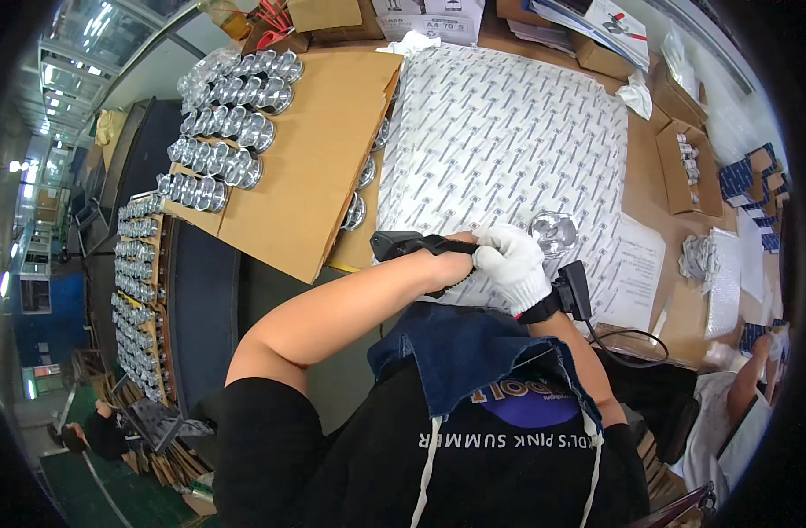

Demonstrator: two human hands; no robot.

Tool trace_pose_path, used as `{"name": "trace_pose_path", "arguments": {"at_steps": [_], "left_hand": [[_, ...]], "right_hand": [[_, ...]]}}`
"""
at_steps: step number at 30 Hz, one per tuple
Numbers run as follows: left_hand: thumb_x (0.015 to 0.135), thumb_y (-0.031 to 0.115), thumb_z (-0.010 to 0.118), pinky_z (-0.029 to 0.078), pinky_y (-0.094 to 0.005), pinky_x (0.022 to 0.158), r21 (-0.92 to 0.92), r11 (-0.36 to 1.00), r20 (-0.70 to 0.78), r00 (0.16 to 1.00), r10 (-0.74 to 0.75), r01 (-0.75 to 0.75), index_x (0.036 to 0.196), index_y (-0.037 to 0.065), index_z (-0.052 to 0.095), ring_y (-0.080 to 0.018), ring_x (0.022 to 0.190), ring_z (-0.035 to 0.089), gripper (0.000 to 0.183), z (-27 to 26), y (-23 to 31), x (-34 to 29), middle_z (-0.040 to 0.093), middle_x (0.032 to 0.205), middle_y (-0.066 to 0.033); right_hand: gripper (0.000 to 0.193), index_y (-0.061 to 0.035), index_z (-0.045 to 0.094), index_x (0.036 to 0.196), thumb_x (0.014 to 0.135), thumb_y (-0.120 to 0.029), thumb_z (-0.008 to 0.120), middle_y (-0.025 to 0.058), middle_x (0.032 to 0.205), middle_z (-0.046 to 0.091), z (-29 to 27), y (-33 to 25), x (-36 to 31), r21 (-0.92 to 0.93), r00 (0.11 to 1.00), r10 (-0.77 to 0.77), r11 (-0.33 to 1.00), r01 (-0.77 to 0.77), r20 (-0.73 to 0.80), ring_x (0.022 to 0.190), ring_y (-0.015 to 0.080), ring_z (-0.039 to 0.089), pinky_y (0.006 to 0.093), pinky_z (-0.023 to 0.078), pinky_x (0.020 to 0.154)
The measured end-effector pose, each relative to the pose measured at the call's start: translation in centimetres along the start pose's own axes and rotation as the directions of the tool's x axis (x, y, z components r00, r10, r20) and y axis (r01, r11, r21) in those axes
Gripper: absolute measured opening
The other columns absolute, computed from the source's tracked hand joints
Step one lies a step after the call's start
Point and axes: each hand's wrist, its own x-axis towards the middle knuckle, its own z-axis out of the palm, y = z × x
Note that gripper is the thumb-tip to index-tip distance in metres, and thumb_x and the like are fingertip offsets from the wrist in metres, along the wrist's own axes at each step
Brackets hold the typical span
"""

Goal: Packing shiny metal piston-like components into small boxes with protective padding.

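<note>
Left hand: here is the left hand (464, 238), coming in from the left side and mostly covered by the other; I can't tell whether its fingers are spread or curled.
Right hand: in a white glove, the right hand (511, 262) presses up against the left wrist, fingers bunched inward at the black strap (460, 248); whether they actually pinch it, I can't tell from here.
Wrist gear: a black device (394, 244) sits by the left wrist, and a black box (574, 290) rides on the right wristband (538, 308), its cable (630, 359) looping over the table edge.
Metal part: one shiny round metal part (554, 234) rests on the white printed sheet (500, 132), just beyond the glove and near its right side, with neither hand on it.
Left side of the table: rows of metal parts (231, 123) gleam on a cardboard sheet (319, 132), and more round parts (354, 211) peek out from under its right edge.
Right side of the table: an open carton (691, 198) holds small metal pieces (687, 158), with blue boxes (739, 179) and bubble wrap (724, 282) nearby.
Company: a co-worker's arm (748, 383) shows at the lower right.
</note>
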Motion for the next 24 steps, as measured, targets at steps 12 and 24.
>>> {"name": "trace_pose_path", "arguments": {"at_steps": [12, 24], "left_hand": [[0.079, 0.005, 0.048, 0.045, -0.0282, 0.077, -0.42, 0.9, -0.039, 0.988, -0.151, 0.12, 0.107, -0.002, 0.057, -0.0187, 0.086, 0.057, 0.029, 1.5, 2.8, -4.4, 0.061, 0.101, -0.0117], [0.074, -0.004, 0.043, 0.027, -0.0389, 0.105, 0.648, 0.64, 0.227, 0.907, 0.355, -0.412, 0.128, -0.009, 0.028, -0.0393, 0.126, 0.031, 0.056, 1.6, 2.8, -8.9, 0.03, 0.133, -0.032]], "right_hand": [[0.014, -0.0009, 0.053, 0.063, 0.069, -0.014, 0.055, 0.0151, 0.062, 0.051, -1.2, -2.7, 0.3, -0.226, 0.987, 0.006, 0.974, 0.031, 0.161, 0.06, 0.0274, 0.053, 0.035, 0.042, 0.055], [0.011, -0.0007, 0.063, 0.078, 0.074, -0.009, 0.056, 0.0059, 0.072, 0.06, -1.3, 0.8, -0.4, 0.21, 0.947, 0.299, 0.925, -0.318, 0.118, 0.068, 0.0138, 0.057, 0.0275, 0.044, 0.061]]}}
